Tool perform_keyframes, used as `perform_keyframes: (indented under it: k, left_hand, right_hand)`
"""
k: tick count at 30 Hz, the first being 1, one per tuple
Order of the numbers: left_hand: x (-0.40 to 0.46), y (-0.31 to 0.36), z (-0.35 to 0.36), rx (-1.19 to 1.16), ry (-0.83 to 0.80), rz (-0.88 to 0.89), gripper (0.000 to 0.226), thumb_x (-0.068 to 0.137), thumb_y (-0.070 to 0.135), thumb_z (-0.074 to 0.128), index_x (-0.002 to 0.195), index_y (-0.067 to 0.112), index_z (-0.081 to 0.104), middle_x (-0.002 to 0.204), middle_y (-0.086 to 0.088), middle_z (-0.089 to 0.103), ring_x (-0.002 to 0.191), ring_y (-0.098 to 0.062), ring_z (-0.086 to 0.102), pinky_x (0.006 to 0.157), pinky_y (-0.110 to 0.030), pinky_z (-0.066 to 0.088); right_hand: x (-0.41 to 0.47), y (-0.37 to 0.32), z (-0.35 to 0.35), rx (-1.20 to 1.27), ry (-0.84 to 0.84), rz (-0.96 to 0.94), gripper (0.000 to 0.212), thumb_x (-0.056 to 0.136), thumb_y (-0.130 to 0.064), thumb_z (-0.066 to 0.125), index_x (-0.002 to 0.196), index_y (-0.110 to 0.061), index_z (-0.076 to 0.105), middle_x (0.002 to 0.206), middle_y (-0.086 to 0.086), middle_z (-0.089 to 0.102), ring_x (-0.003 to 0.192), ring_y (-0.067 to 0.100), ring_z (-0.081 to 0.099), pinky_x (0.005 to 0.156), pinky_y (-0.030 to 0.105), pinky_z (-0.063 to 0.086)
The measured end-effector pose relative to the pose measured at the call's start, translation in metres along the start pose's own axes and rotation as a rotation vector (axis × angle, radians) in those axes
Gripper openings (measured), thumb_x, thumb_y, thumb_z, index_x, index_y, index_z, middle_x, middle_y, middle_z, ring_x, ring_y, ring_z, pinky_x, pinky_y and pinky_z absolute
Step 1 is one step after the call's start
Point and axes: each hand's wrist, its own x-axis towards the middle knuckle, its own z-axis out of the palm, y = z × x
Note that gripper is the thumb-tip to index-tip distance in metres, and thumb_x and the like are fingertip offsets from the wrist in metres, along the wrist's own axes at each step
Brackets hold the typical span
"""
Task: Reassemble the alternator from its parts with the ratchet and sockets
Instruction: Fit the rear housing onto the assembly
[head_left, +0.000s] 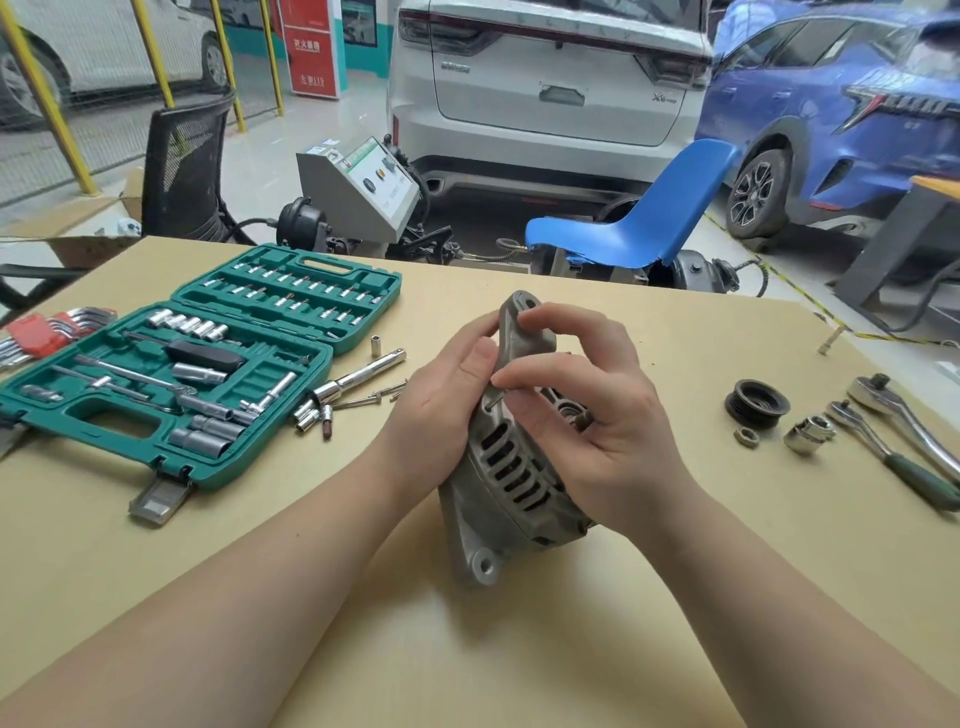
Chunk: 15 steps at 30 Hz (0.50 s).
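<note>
While both hands work at centre frame, alternator (511, 457) propped on edge on the table (675, 649), left hand (447, 400) gripping its housing, right hand (587, 415) pinching a thin bolt (492, 401), ratchet (893, 457) and pulley (757, 404) right, socket case (171, 384) upper left.

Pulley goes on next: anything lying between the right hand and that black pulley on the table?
Nothing visible. Bare table lies between the right hand and the pulley; nut, socket and ratchets sit beyond it.
</note>
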Motion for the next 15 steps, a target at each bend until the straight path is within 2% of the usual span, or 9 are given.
perform_keyframes:
  k: [6,9,11,13,15]
  left_hand:
    - [-0.005,-0.009,-0.002,0.029,0.064,0.042,0.049,0.112,0.063,0.038,0.159,0.051,0.041,0.143,0.012,0.069,0.139,-0.016,0.062,0.120,-0.057,0.042]
    - [-0.009,-0.011,-0.004,-0.019,0.024,0.085,0.050,0.116,0.051,0.039,0.166,0.048,0.033,0.147,0.008,0.068,0.143,-0.019,0.059,0.123,-0.055,0.040]
    - [-0.013,-0.012,-0.006,-0.059,-0.025,0.110,0.049,0.117,0.042,0.038,0.166,0.043,0.034,0.151,0.007,0.066,0.145,-0.020,0.058,0.124,-0.051,0.040]
    - [-0.015,-0.012,-0.008,-0.091,-0.055,0.118,0.048,0.118,0.038,0.038,0.165,0.041,0.038,0.157,0.005,0.060,0.149,-0.021,0.053,0.126,-0.052,0.037]
    - [-0.016,-0.013,-0.009,-0.125,-0.066,0.114,0.047,0.118,0.038,0.039,0.164,0.042,0.041,0.161,0.003,0.056,0.152,-0.023,0.050,0.126,-0.056,0.034]
  right_hand:
    - [0.001,-0.003,0.001,-0.051,-0.005,-0.006,0.010,0.095,-0.022,0.071,0.095,-0.017,0.079,0.127,0.005,0.061,0.120,0.030,0.052,0.101,0.037,0.044]
    - [0.001,-0.005,0.003,-0.136,-0.011,-0.043,0.021,0.095,-0.031,0.071,0.086,-0.012,0.074,0.124,0.006,0.061,0.118,0.032,0.050,0.098,0.038,0.043]
    - [0.000,-0.008,0.004,-0.170,-0.018,-0.080,0.029,0.095,-0.038,0.070,0.083,-0.012,0.072,0.122,0.006,0.061,0.119,0.033,0.049,0.095,0.039,0.045]
    - [-0.002,-0.010,0.004,-0.145,-0.021,-0.098,0.029,0.093,-0.041,0.073,0.087,-0.012,0.073,0.123,0.005,0.061,0.121,0.034,0.049,0.096,0.043,0.046]
    - [-0.005,-0.011,0.002,-0.106,-0.035,-0.107,0.023,0.090,-0.034,0.077,0.098,-0.013,0.075,0.124,0.005,0.061,0.123,0.033,0.049,0.100,0.045,0.045]
